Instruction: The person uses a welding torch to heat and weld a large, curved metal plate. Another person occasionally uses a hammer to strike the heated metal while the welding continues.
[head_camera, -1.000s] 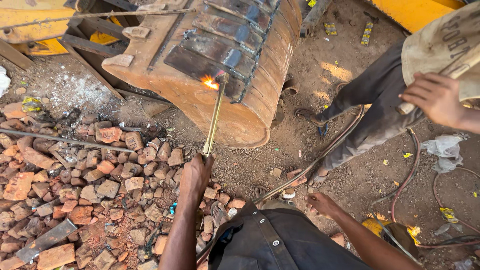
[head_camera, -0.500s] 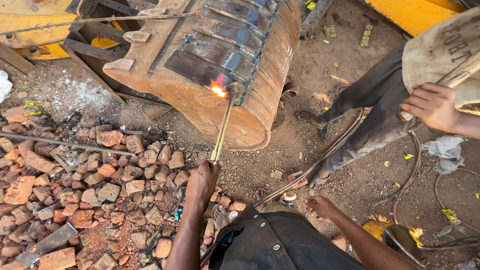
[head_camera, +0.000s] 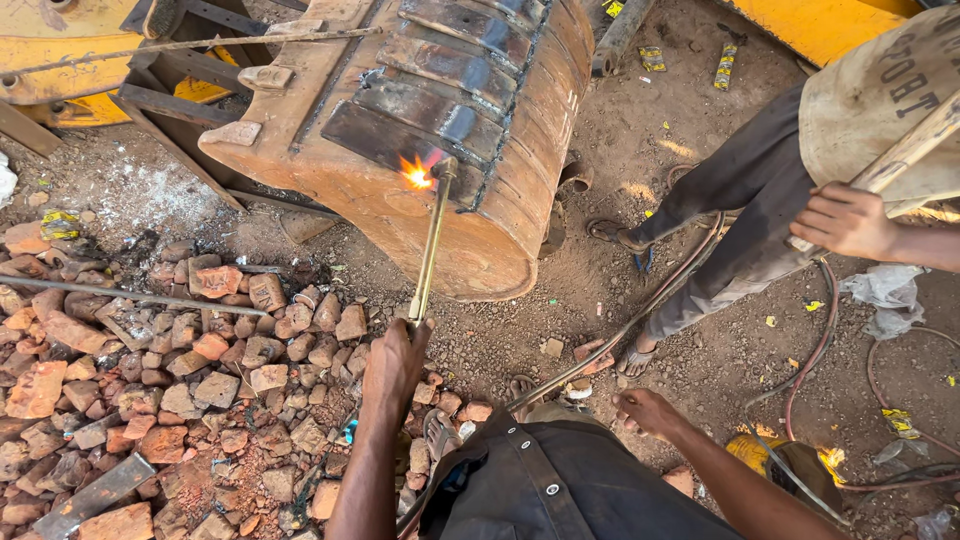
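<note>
Since the earlier frames, the torch flame is shifting slightly along the bucket face, and the left hand is moving with it while keeping the same grip.

I am viewing the work from above. The largest item, the rusty excavator bucket (head_camera: 440, 150), is lying on the dirt directly ahead of me, its curved back with welded wear strips facing up. To the left, a heap of broken bricks (head_camera: 170, 380) is covering the ground.

The cutting torch (head_camera: 428, 245) is running with its long axis almost straight away from me, leaning slightly right at the far end. Its flame (head_camera: 416, 176) is burning against the bucket's wear strip, touching the metal.

My left hand (head_camera: 393, 362) is closing around the near end of the torch and is the hand nearer the bucket. My right hand (head_camera: 648, 412) is resting low beside my knee, near the hose (head_camera: 620, 330) on the dirt; I cannot tell whether it is gripping anything.

At right, a co-worker's hand (head_camera: 845, 220) is gripping a wooden handle (head_camera: 905, 150), well apart from the flame.
</note>
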